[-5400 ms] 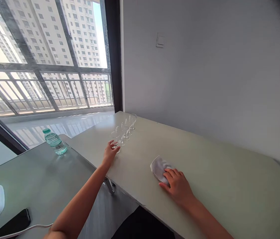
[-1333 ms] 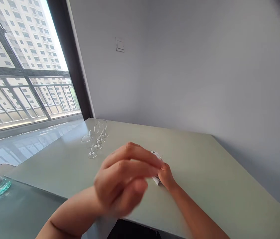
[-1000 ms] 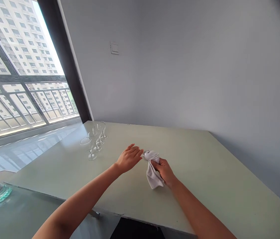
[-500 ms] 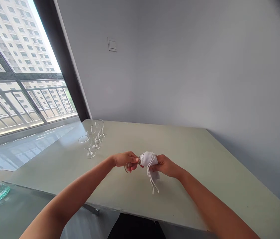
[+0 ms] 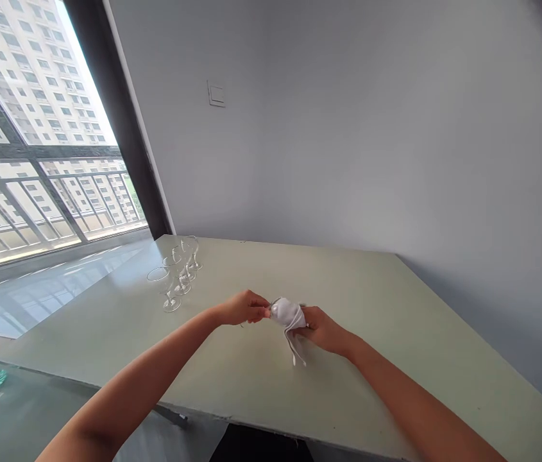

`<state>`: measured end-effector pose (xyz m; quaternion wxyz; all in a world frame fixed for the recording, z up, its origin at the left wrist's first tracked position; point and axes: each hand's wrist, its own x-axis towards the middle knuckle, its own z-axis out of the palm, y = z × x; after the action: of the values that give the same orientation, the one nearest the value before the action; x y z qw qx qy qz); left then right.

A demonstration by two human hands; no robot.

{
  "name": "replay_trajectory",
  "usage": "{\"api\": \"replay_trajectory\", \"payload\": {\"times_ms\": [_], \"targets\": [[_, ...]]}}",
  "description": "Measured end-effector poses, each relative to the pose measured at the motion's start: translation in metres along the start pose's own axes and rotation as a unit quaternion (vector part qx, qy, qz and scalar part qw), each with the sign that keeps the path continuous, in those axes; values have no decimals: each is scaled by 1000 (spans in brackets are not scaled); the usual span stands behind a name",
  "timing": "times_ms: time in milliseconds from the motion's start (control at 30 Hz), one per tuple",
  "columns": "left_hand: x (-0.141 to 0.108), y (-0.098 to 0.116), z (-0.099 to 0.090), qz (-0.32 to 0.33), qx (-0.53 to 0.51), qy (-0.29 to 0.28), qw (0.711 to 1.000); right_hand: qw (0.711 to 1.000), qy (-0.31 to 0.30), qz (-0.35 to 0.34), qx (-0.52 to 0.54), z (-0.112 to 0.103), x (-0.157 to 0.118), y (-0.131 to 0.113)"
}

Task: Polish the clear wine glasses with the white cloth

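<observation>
A soft white cloth (image 5: 288,313) is held by the right hand (image 5: 322,328) at the bowl of a clear stemmed glass (image 5: 274,304), gripped by the left hand (image 5: 242,308) above a pale green-grey bench (image 5: 386,346). A row of upright clear stemmed glasses (image 5: 183,283) is seen at left. A square white light switch (image 5: 216,94) is mounted on the grey wall (image 5: 357,128).

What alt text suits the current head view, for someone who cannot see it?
The left hand grips a mostly hidden stemmed glass while the right hand holds a white cloth against it. More stemmed glasses stand at left on the pale table.
</observation>
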<state>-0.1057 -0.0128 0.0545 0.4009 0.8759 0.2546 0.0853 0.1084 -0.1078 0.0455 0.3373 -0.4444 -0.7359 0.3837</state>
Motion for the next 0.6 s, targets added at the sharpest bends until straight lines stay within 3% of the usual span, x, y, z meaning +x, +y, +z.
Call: {"api": "replay_trajectory", "payload": {"times_ms": [67,100,167,267,333,467,533,600], "targets": [[1,-6,-3,-27,-127,-70,989,994,4,-59,-93,-12,-1,0],[3,-11,-2,-36,-167,-73,983,990,19,-76,-120,-18,-1,1],[9,-24,2,-56,-205,-27,977,982,74,-83,-153,-30,-2,4],[19,-43,13,-101,-192,100,971,957,162,-68,-230,-39,-6,9],[25,-51,22,-127,-162,167,964,928,176,-78,-319,-34,-8,8],[27,-51,39,-100,-21,197,975,866,111,-130,-469,-1,3,3],[24,-47,46,-52,100,220,969,853,93,-153,-490,16,18,4],[19,-45,50,-3,205,247,947,861,101,-150,-475,24,36,6]]}}
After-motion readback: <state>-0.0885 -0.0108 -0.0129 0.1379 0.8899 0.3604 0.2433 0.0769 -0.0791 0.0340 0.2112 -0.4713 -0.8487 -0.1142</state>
